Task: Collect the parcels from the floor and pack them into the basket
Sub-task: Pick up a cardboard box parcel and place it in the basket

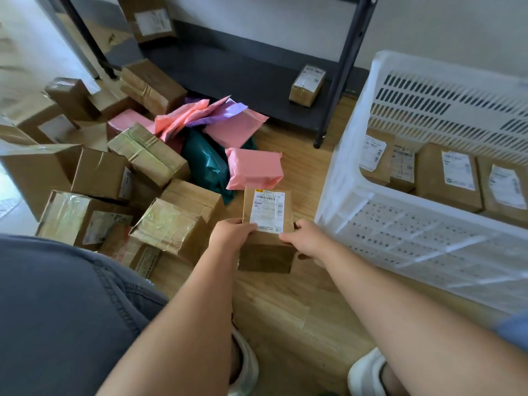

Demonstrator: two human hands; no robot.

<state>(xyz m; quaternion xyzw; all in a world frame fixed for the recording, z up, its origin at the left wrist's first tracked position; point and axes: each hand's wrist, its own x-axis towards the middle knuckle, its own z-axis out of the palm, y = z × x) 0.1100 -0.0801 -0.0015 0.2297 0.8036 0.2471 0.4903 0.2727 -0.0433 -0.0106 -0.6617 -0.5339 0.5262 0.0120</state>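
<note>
A labelled brown parcel (268,210) is held at its near end, fingers of the left grip (232,236) and right grip (306,239) curled round it. It is located between the floor pile (160,167) and the white basket (354,195), where boxed parcels (448,178) are seen.

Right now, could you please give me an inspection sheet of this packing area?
Surface: wooden floor, with parcels piled on its left part.
Job's things: labelled brown box held above the floor; white basket at right holds packed boxes; loose brown boxes and coloured mailers lie on the floor.
Clutter: nothing seen.
Grippers: left hand and right hand each grip a near corner of the labelled brown box.
Cables: nothing seen.
Surroundings: dark shelf rack carrying a small box; pale wall behind.
</note>
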